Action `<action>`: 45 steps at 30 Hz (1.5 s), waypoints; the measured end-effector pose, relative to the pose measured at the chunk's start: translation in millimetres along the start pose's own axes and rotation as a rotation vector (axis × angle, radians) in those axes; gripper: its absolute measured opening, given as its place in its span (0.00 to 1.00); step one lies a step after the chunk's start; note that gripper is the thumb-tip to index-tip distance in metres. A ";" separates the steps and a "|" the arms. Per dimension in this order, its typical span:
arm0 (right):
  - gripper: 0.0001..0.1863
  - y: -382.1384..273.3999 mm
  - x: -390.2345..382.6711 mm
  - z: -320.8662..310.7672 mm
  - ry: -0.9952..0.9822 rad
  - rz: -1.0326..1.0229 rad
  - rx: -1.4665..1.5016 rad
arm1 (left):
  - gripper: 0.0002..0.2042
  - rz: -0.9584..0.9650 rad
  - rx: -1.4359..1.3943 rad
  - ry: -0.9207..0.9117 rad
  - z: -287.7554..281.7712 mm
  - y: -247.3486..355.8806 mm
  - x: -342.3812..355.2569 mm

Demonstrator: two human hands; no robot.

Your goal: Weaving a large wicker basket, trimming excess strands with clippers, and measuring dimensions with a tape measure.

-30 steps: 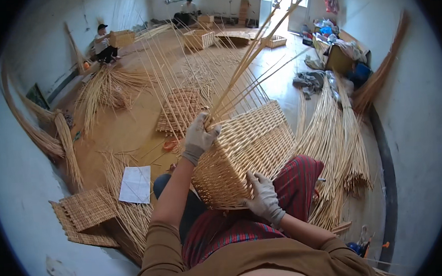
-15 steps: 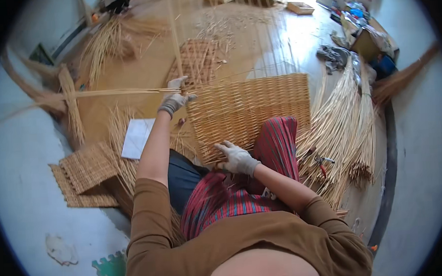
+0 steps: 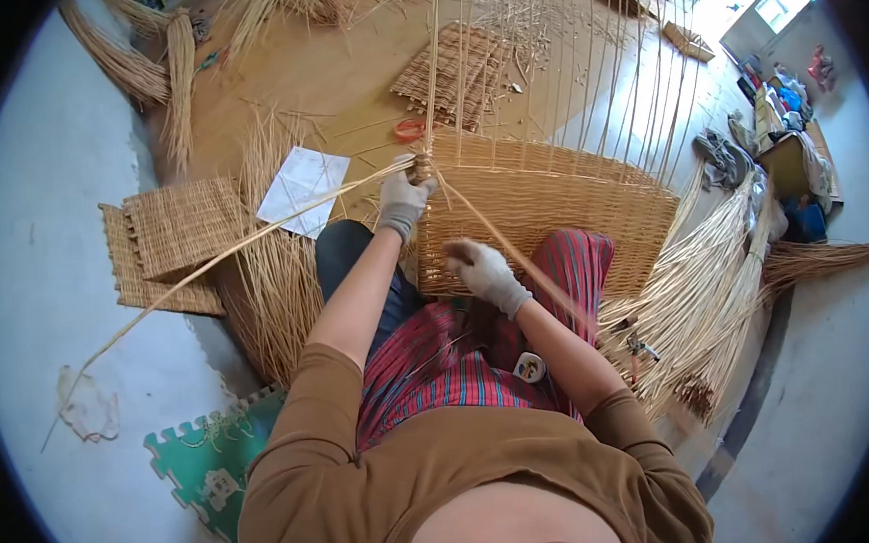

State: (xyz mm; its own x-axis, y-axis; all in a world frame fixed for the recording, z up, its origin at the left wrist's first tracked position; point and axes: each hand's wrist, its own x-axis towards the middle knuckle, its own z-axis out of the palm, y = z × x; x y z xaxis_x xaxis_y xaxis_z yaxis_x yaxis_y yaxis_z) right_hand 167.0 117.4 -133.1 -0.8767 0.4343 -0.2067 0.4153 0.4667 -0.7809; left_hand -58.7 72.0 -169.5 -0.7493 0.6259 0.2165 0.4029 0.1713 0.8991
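In front of my knees stands a woven wicker piece [image 3: 549,202], its long upright stakes [image 3: 596,76] rising from the top edge. My gloved left hand [image 3: 407,196] is closed around the wicker strands [image 3: 284,218] at the upper left corner; their long ends trail out to the left. Another strand [image 3: 507,243] slants from that corner down across the woven face, its lower end blurred. My gloved right hand [image 3: 489,275] is near the lower left part of the wicker, fingers apart, with nothing visible in them.
Bundles of wicker rods [image 3: 716,296] lie at the right, with pliers [image 3: 637,351] beside them. Woven panels [image 3: 184,226] rest at the left near a white paper sheet [image 3: 302,188]. Beyond the work are another woven panel [image 3: 456,72] and a red ring-shaped item [image 3: 409,129].
The view has shifted. The wicker piece now tilts away to the right. A strand now crosses its face, and my right hand has come off its lower edge.
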 end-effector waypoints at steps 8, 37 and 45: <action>0.11 -89.5 6.1 -30.9 0.251 -0.424 -0.056 | 0.19 -0.315 -0.087 0.208 11.5 30.3 -22.1; 0.08 22.2 55.6 -78.7 0.567 0.223 1.018 | 0.17 -0.153 -0.487 0.418 46.4 -7.6 -23.5; 0.10 53.0 96.8 -61.0 0.806 0.076 1.487 | 0.20 -0.096 -0.490 -0.329 -0.5 0.0 24.6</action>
State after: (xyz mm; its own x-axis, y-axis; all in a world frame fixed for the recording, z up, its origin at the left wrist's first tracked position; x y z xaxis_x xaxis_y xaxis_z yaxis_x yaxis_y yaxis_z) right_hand 118.9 231.2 -158.5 -0.3347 0.8924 -0.3026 -0.5346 -0.4443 -0.7189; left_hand -77.4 87.0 -164.0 -0.5366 0.8412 0.0663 -0.0072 -0.0831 0.9965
